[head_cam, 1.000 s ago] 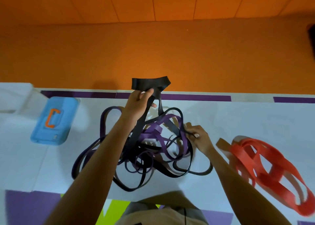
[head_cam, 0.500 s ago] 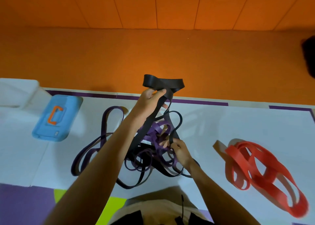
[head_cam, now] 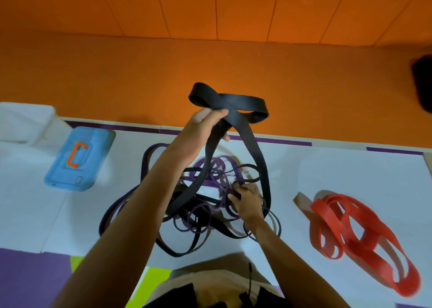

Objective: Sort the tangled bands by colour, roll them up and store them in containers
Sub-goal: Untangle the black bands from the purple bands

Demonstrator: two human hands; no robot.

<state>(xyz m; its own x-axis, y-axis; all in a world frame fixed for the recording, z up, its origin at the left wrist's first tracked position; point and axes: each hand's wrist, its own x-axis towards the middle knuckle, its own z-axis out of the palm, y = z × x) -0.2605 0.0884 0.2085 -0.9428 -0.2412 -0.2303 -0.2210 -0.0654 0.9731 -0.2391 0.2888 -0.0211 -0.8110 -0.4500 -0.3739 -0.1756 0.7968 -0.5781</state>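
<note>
A tangle of purple and black bands lies on the white mat in front of me. My left hand grips a wide black band and holds it raised above the tangle; its two strands hang down into the pile. My right hand is down in the tangle, fingers curled round thin dark strands at its right side. A separate heap of red bands lies on the mat to the right, apart from both hands.
A blue case with an orange handle lies at the left of the mat. A white container stands at the far left. Orange floor lies beyond the mat's far edge. A dark object shows at the right edge.
My left hand has lifted the black band higher and to the right. My right hand moved from the tangle's right edge into its middle and took hold of strands there.
</note>
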